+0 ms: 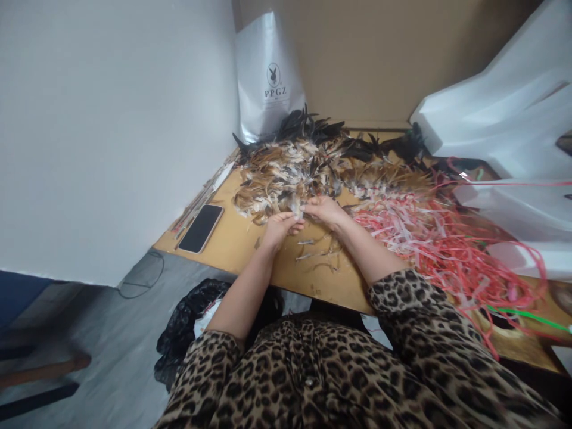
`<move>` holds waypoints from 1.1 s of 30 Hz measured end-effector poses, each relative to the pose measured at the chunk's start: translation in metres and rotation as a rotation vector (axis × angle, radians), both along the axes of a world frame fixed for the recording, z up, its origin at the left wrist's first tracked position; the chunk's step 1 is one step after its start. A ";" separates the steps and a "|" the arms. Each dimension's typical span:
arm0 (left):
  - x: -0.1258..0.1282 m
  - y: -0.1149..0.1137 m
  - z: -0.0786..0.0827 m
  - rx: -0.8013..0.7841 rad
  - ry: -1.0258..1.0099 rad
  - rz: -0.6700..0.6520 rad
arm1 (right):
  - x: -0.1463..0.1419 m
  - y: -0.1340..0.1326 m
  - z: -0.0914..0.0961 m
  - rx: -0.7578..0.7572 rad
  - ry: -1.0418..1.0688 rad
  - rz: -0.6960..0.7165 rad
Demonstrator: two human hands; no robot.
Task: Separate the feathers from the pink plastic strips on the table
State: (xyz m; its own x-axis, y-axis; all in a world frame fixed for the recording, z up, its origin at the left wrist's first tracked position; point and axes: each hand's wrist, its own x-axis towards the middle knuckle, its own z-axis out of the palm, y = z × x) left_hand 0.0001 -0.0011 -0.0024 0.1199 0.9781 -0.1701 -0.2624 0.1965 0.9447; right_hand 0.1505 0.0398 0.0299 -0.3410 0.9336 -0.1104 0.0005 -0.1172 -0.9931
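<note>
Left hand (282, 226): pinching pale feather tuft (297, 207) | right hand (325, 211): fingertips closed on same tuft | judged: light, soft, easily bent | best grip: quill ends

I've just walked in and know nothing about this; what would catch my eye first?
Probably the big heap of brown, white and black feathers towards the back of the table, with a tangle of reddish-pink strips spreading to the right. At the heap's near edge, the left fingers and right fingers hold a small pale tuft. Behind stands a silvery bag with a rabbit-head logo.
</note>
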 end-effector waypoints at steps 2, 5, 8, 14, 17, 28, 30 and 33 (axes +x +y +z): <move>0.000 0.001 -0.001 -0.004 0.000 -0.002 | -0.001 0.000 -0.002 0.015 -0.004 -0.013; 0.000 0.001 -0.003 -0.004 -0.004 0.007 | -0.003 0.000 -0.003 0.019 0.001 -0.017; 0.001 0.001 -0.003 0.004 -0.007 0.014 | -0.002 -0.001 -0.001 -0.002 0.021 0.025; -0.002 0.002 0.000 0.029 -0.002 0.055 | 0.009 0.002 0.004 -0.210 0.196 0.207; -0.003 0.002 0.001 0.031 -0.037 0.086 | 0.011 0.004 0.004 -0.243 0.248 0.145; -0.001 0.001 0.001 0.022 -0.035 0.037 | 0.000 0.002 0.002 -0.128 0.150 -0.017; -0.001 0.001 0.001 0.022 -0.036 0.027 | -0.002 0.000 0.004 -0.101 0.131 -0.040; 0.000 0.000 0.001 0.021 -0.039 0.002 | -0.006 -0.002 0.005 -0.126 0.110 -0.088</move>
State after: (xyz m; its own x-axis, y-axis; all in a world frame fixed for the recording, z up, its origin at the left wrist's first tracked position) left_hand -0.0003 -0.0008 -0.0018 0.1243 0.9816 -0.1447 -0.2991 0.1762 0.9378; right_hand 0.1450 0.0379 0.0352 -0.2750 0.9415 -0.1948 -0.1232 -0.2354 -0.9641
